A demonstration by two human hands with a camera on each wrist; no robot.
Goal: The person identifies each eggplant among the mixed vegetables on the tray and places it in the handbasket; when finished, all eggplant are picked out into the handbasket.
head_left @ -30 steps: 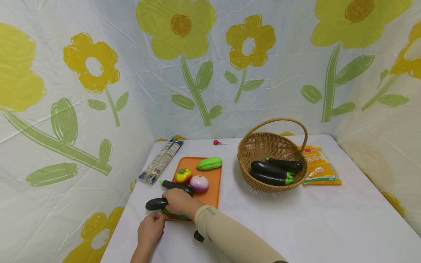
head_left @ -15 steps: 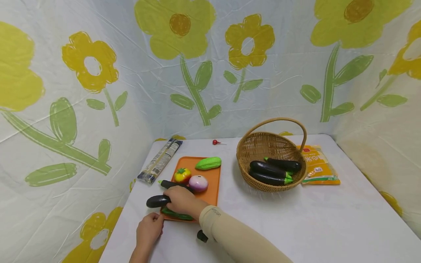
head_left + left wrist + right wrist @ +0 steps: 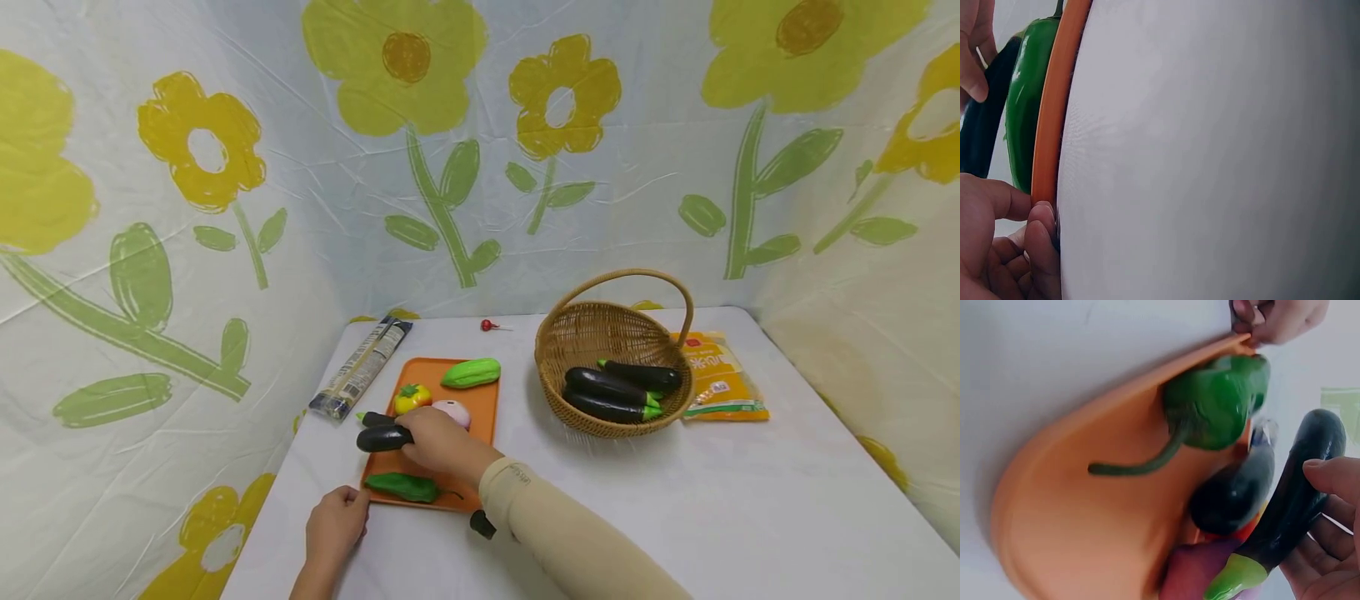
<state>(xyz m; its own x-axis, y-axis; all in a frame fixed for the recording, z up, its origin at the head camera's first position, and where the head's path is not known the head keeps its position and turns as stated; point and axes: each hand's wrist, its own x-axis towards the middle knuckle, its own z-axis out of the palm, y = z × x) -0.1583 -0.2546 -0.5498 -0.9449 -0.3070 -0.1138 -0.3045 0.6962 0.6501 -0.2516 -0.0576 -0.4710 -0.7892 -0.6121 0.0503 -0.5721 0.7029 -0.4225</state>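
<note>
My right hand [image 3: 438, 442] grips a dark eggplant [image 3: 1288, 506] with a light green cap, holding it above an orange tray [image 3: 483, 429]. Thumb and fingers of my left hand [image 3: 337, 523] pinch the tray's near left corner, as the left wrist view also shows. On the tray, a long green pepper [image 3: 405, 486] lies along the near edge. Beyond the held eggplant lies another eggplant [image 3: 1232, 490], partly hidden. A purple onion [image 3: 454, 410], a yellow and red pepper-like vegetable [image 3: 412, 398] and a ridged green gourd [image 3: 471, 372] sit farther back.
A wicker basket [image 3: 550, 375] with a tall handle holds several eggplants, right of the tray. Behind it lies an orange food bag [image 3: 727, 379]. A long printed packet [image 3: 360, 371] lies at the left edge, a red lollipop [image 3: 487, 325] at the back.
My right hand has moved the eggplant up and to the right in the head view, off the green pepper, which now shows whole. The left hand keeps its place at the tray's corner.
</note>
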